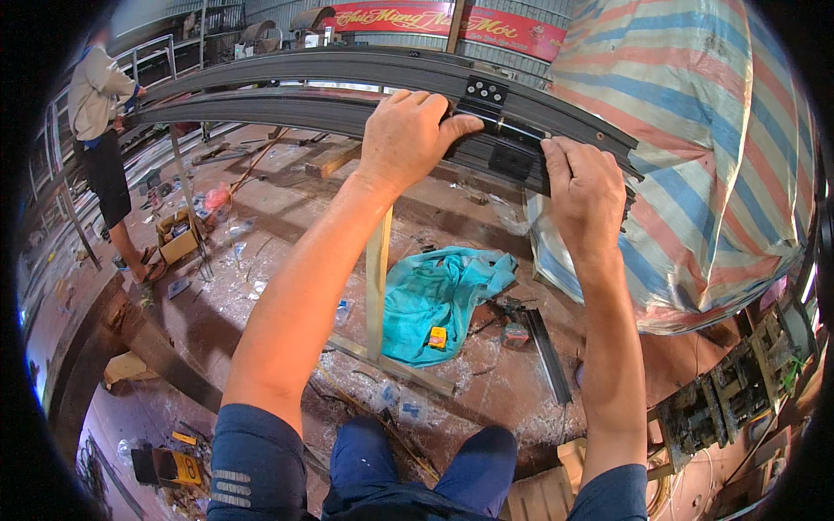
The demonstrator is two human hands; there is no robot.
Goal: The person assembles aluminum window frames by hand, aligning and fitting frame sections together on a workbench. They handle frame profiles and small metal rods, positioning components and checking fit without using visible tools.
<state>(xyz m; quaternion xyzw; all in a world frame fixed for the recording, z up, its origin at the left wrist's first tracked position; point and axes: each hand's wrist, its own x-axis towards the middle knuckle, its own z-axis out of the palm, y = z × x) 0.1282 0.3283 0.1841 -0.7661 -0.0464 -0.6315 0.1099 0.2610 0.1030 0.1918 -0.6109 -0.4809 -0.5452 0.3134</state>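
Note:
Two long dark-grey metal profiles [287, 76] run side by side at chest height, joined near their right end by a black hinge [486, 90] with screws in its upper leaf. My left hand [404, 139] is closed over the lower profile, its thumb lying along the hinge's barrel. Thumb and fingers of my right hand [586, 187] pinch at the right end of that barrel; what lies between those fingertips is partly hidden. The hinge's lower leaf [511, 161] rests against the lower profile.
A co-worker [100, 113] stands at the far left end of the profiles. On the floor lie a teal cloth [443, 295] with a yellow tape measure [437, 337] and a cardboard box [176, 236]. Striped sheeting [678, 156] covers a bulky pile at right. A wooden post [378, 286] stands below.

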